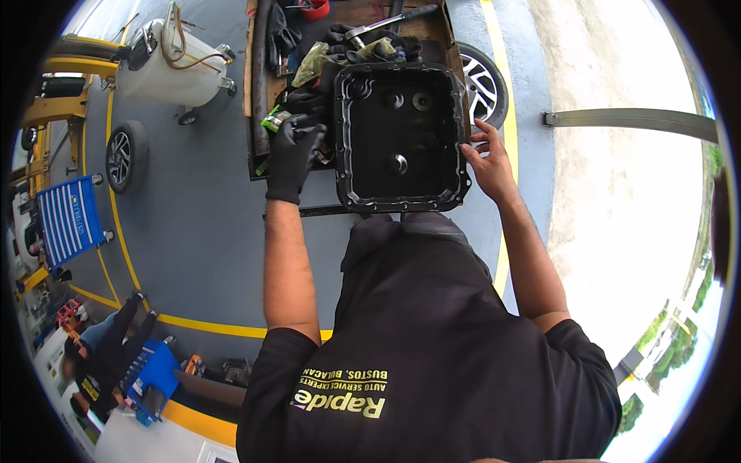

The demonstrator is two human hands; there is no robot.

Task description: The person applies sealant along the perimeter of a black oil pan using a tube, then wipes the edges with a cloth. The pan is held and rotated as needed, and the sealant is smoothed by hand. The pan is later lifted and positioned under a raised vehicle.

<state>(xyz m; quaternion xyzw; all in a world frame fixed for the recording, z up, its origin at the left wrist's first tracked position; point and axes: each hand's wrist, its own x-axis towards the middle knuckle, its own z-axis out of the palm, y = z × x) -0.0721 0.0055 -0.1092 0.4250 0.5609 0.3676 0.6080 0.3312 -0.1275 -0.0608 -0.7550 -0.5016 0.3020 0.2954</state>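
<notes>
A black metal oil pan [401, 166] lies open side up in front of me, its near end reaching past the edge of the tool cart. Pale grey material lines parts of its bolt-holed rim. At its right rim is my bare right hand [492, 162], thumb against the edge and fingers half bent. My left hand [293, 158], in a black glove, is left of the pan with its fingers curled. What they hold, if anything, is hidden. Close to those fingertips shows a small green and white object [275, 118], its kind unclear.
Beyond the pan, the tool cart [252, 77] carries a ratchet [390, 23], dark gloves or rags [305, 100] and a red container [315, 9]. Wheels [480, 81] [127, 157] lie on the floor either side. A white wheeled tank [174, 73] stands far left; people [108, 363] are lower left.
</notes>
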